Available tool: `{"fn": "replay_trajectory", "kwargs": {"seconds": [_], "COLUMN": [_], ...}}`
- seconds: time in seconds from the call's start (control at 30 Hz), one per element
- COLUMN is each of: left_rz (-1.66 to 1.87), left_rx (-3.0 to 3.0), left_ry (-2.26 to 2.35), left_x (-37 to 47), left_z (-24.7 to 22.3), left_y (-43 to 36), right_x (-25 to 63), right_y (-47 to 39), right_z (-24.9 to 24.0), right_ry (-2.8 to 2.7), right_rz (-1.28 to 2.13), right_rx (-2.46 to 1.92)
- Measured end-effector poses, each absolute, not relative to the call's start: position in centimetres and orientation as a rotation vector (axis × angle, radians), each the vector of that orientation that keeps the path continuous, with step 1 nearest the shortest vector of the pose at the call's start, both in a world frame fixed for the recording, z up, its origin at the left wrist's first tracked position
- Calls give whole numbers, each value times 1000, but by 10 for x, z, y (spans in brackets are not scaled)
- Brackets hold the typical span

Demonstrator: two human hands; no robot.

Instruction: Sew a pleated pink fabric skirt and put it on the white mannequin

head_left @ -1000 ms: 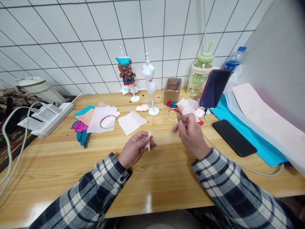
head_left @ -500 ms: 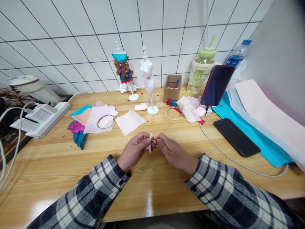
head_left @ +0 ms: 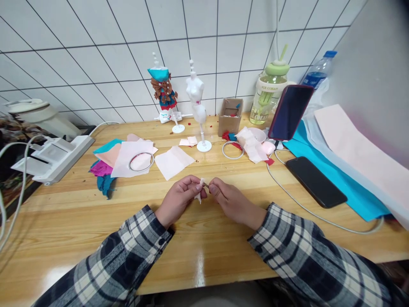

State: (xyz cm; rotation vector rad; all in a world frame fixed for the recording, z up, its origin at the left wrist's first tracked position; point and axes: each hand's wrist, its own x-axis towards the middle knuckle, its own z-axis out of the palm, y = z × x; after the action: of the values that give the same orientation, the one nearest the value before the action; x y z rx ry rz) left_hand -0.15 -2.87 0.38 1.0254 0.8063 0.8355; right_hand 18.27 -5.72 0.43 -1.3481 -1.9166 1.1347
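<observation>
My left hand (head_left: 180, 198) pinches a small folded piece of white fabric (head_left: 199, 192) just above the wooden table (head_left: 79, 221). My right hand (head_left: 230, 202) meets it from the right, its fingertips closed on a thin needle-like pin (head_left: 206, 185) that touches the top of the fabric. Both hands sit at the table's middle, near its front edge, with plaid sleeves behind them.
Behind the hands stand a bare white doll mannequin (head_left: 198, 111) and a dressed one (head_left: 162, 91). Fabric sheets with a ring (head_left: 141, 162) lie left, a second ring (head_left: 233, 150) and scraps right. A black phone (head_left: 315, 181), cable, propped phone (head_left: 289, 113), cardboard box (head_left: 230, 117) and bottles stand right.
My right hand came down from the scraps at the right with the thin pin and joined my left hand at the white fabric. The left hand stayed put.
</observation>
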Motion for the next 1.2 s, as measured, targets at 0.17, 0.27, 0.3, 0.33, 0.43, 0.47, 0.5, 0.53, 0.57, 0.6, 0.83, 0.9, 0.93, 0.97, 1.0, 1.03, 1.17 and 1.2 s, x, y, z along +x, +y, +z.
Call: {"fn": "replay_trajectory", "kwargs": {"seconds": [0.17, 0.27, 0.3, 0.33, 0.43, 0.47, 0.5, 0.53, 0.57, 0.6, 0.83, 0.9, 0.93, 0.97, 1.0, 1.03, 1.17, 1.2], "left_rz": [826, 827, 824, 822, 803, 789, 774, 765, 764, 770, 806, 801, 793, 784, 777, 773, 764, 763], "left_rx": [1027, 1012, 1002, 991, 968, 967, 967, 967, 967, 967, 946, 944, 949, 958, 965, 972, 985, 989], "left_ry": [817, 816, 811, 806, 797, 795, 794, 793, 794, 798, 816, 814, 812, 810, 808, 808, 807, 809], "left_x": [-3, -3, -3, -3, -4, -5, -5, -5, -5, -5, -5, -5, -5, -5, -5, -5, -5, -5], "left_z": [4, 3, 3, 3, 3, 3, 3, 4, 4, 5, 7, 7, 7, 6, 6, 6, 6, 6], "left_y": [-29, -28, -28, -27, -26, -25, -25, -24, -24, -24, -25, -24, -24, -24, -24, -24, -25, -25], "right_x": [184, 184, 184, 184, 184, 184, 184, 185, 185, 185, 185, 185, 185, 185, 185, 185, 185, 185], "right_y": [-56, -56, -56, -56, -55, -55, -55, -55, -55, -55, -56, -56, -56, -56, -56, -56, -56, -56], "right_z": [3, 3, 4, 4, 3, 3, 2, 2, 2, 2, 4, 4, 4, 4, 3, 3, 4, 4], "right_ry": [-1908, -1904, -1901, -1896, -1890, -1893, -1899, -1902, -1898, -1886, -1905, -1908, -1907, -1908, -1909, -1909, -1902, -1907], "right_rz": [1135, 1143, 1151, 1159, 1178, 1178, 1177, 1177, 1176, 1176, 1176, 1172, 1168, 1165, 1163, 1161, 1165, 1158], "right_rx": [-1346, -1348, -1341, -1333, -1312, -1310, -1311, -1317, -1327, -1338, -1329, -1328, -1327, -1323, -1317, -1312, -1311, -1320]}}
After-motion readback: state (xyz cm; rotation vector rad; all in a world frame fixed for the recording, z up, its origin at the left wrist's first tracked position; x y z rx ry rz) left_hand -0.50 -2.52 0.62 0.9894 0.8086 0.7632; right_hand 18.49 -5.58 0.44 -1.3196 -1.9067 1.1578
